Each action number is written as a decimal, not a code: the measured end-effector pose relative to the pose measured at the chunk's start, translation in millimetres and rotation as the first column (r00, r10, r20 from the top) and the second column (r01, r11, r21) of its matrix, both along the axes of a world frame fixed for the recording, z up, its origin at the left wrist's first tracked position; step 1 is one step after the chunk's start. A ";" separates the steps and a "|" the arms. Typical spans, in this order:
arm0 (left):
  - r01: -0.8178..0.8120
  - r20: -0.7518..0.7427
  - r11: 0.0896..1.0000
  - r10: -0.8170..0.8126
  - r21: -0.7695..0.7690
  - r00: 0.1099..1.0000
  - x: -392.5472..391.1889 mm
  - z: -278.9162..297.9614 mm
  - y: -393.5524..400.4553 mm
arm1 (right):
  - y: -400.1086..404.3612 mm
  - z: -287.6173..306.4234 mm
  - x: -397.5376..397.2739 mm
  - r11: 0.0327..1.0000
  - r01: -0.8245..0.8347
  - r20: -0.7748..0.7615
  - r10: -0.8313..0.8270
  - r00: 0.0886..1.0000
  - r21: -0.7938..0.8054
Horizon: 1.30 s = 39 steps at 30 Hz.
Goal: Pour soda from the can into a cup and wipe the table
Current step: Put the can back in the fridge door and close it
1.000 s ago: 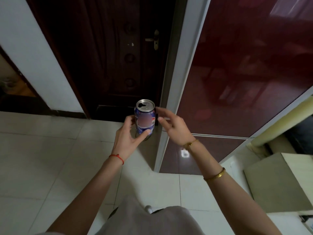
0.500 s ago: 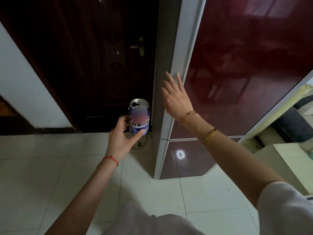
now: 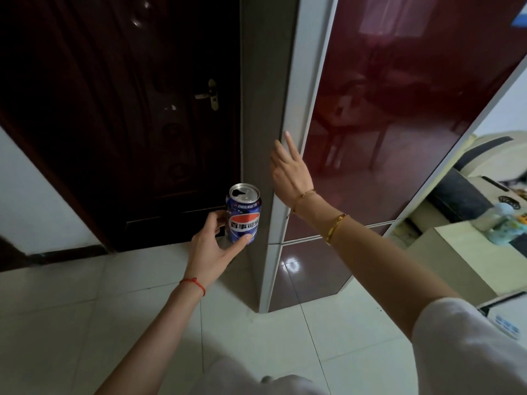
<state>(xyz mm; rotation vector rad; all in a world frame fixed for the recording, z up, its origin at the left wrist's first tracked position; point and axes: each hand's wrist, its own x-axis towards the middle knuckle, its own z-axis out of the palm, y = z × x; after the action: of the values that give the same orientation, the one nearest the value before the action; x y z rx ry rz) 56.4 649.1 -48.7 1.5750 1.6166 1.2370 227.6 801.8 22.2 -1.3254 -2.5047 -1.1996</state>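
**Open can held upright beside a glossy red refrigerator**

At the far left a plain white wall (image 3: 31,201) meets a dark skirting strip. Next to it stands a dark brown door (image 3: 128,115) with carved panels and a brass-coloured lever handle (image 3: 209,95). The floor (image 3: 71,309) is pale glossy tile with thin grout lines.

The left hand (image 3: 212,250), a thin red string (image 3: 195,283) around its wrist, grasps the soda can (image 3: 243,213) low on its body, the thumb across the front and the fingers curled behind. The can is a smooth blue metal cylinder with a red, white and blue round logo; it is upright in the air in front of the door's lower part, and its silver top shows an open pour hole.

Just right of the can rises the refrigerator (image 3: 385,109): a matt grey side, a white edge strip, and a dark red mirror-like front that reflects a table and chairs. The right hand (image 3: 288,172) has its fingers straight and released, lying against the white edge strip; I cannot tell whether they press it. Two slim gold bracelets (image 3: 335,228) circle that forearm, and a pale sleeve (image 3: 470,346) covers the upper arm.

At the far right, a cream cabinet top (image 3: 456,252) carries a blurred pale green object (image 3: 502,223), near a dark and cream sofa (image 3: 470,181).
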 end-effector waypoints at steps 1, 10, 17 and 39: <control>0.012 -0.004 1.000 -0.012 0.000 1.000 -1.0 -0.6 -0.2 | 0.4 -0.4 -0.9 1.000 -0.011 -0.021 0.011 1.000 0.012; 0.094 0.037 0.996 -0.094 0.005 0.995 -5.2 1.0 2.6 | -55.3 -11.1 33.9 0.969 -0.112 -0.139 0.145 0.980 0.218; 0.228 0.020 0.973 -0.229 0.029 0.973 26.9 13.2 2.1 | -100.1 -9.3 80.1 0.935 -0.152 -0.136 0.203 0.970 0.319; 0.592 0.047 0.804 -0.595 0.059 0.802 190.0 37.8 -52.6 | -255.3 -27.6 256.1 0.888 0.278 -0.576 -0.018 0.818 0.367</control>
<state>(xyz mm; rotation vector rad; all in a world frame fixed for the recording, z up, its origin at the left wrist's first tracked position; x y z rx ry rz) 246.4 596.5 -10.9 1.8505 0.9290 0.9574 483.7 546.5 -5.4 -1.4904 -1.6294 -1.0965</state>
